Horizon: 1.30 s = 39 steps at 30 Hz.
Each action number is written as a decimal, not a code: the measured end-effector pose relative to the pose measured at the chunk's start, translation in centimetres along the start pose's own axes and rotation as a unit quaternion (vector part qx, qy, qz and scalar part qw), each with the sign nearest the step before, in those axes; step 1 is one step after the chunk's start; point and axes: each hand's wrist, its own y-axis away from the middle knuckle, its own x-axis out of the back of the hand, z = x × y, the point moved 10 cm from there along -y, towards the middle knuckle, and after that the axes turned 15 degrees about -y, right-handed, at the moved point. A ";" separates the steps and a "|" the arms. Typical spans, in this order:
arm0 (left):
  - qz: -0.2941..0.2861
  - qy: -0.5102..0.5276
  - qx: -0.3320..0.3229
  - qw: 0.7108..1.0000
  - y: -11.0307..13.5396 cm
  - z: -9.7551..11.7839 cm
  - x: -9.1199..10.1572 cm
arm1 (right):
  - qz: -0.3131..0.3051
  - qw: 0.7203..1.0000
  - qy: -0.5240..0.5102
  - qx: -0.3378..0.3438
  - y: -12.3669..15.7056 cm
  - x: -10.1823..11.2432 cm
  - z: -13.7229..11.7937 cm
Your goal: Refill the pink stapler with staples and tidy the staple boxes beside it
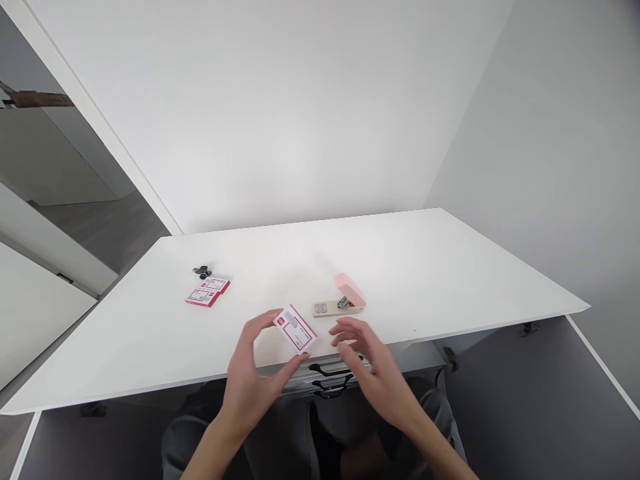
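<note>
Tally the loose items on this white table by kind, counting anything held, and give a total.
Small red-and-white cardboard boxes: 3, one in the left hand, two lying together at far left
Pink plastic stapler, hinged open: 1
Small black object, too small to identify: 1
Total: 5

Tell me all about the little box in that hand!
The little box is flat and rectangular, seemingly cardboard, white with red edges and a grey patch; its print is unreadable. It is tilted above the white table's near edge, pinched between the left hand's thumb and fingers. The right hand hovers open beside it, apparently not touching.
</note>
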 end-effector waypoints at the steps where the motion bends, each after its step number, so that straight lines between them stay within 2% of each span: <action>1: 0.004 -0.002 -0.022 1.000 0.2 0.8 -0.2 | -0.023 0.999 -0.020 -0.029 0.0 -1.1 0.5; 3: 0.013 0.002 -0.056 0.998 0.5 2.1 -0.6 | -0.055 0.995 -0.055 -0.065 -0.2 -2.9 1.0; 6: -0.005 0.034 -0.063 0.997 0.8 2.3 -1.2 | -0.071 0.989 -0.105 -0.080 -0.7 -4.0 1.1; 9: -0.060 0.090 -0.012 0.994 0.7 1.1 -1.9 | -0.083 0.984 -0.131 -0.087 -0.9 -3.9 0.8; 12: -0.130 0.152 0.039 0.979 0.6 0.0 -2.8 | -0.097 0.980 -0.136 -0.111 -0.6 -3.8 0.8; 15: -0.174 0.179 0.064 0.966 0.6 -0.2 -3.5 | -0.078 0.975 -0.159 -0.132 -0.5 -3.5 1.3; 17: -0.166 0.173 0.080 0.967 0.5 -0.3 -3.7 | -0.038 0.975 -0.174 -0.136 -0.7 -3.1 1.7; 21: -0.107 0.161 0.108 0.975 0.4 -0.5 -3.3 | 0.017 0.976 -0.184 -0.114 -1.2 -2.8 1.7; 25: -0.090 0.176 0.144 0.970 0.5 -1.1 -3.3 | 0.015 0.974 -0.200 -0.108 -1.6 -3.6 1.3; 30: -0.120 0.190 0.186 0.957 0.4 -2.5 -3.6 | -0.018 0.967 -0.220 -0.127 -2.7 -5.4 1.6; 33: -0.146 0.191 0.175 0.955 0.2 -3.1 -3.6 | -0.022 0.964 -0.229 -0.137 -3.7 -6.2 2.3; 36: -0.134 0.170 0.165 0.962 0.1 -4.3 -2.9 | -0.004 0.972 -0.209 -0.112 -5.0 -6.3 2.5; 39: -0.121 0.121 0.183 0.968 0.2 -6.3 -2.2 | 0.007 0.984 -0.168 -0.062 -5.9 -6.5 2.0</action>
